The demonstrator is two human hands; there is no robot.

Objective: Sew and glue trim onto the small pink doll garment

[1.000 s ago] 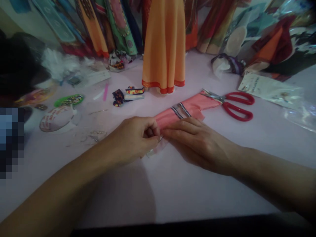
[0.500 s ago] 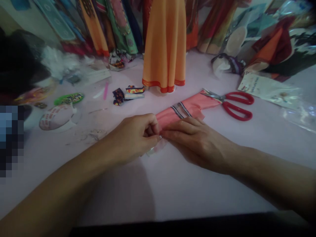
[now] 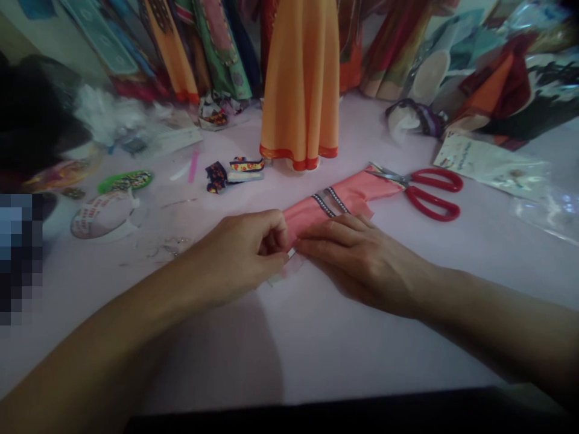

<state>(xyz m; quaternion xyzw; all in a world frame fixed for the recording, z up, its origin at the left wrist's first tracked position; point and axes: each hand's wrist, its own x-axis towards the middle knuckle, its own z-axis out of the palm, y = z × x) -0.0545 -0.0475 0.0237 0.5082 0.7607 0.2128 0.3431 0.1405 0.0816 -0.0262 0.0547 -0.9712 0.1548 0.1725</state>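
Observation:
A piece of pink cloth (image 3: 357, 191) with two dark dotted trim bands lies slantwise on the table in front of me. My left hand (image 3: 253, 247) is closed in a pinch at its near-left edge, where a thin white strip (image 3: 292, 254) shows at the fingertips. Held low over the cloth's near side, my right hand (image 3: 357, 256) presses its fingers together on that edge, hiding part of it. Red-handled scissors (image 3: 434, 194) rest with their blades on the cloth's far right end.
An orange dress (image 3: 301, 90) stands behind the cloth, with more small garments further back. To the left are patterned ribbon pieces (image 3: 235, 172), a roll of printed tape (image 3: 102, 216) and a green dish (image 3: 125, 180). A plastic packet (image 3: 488, 163) lies right of the scissors.
My left fingertips have drawn slightly left and down, away from the right ones, and more of the white strip shows between them. The right hand stays nearly in place.

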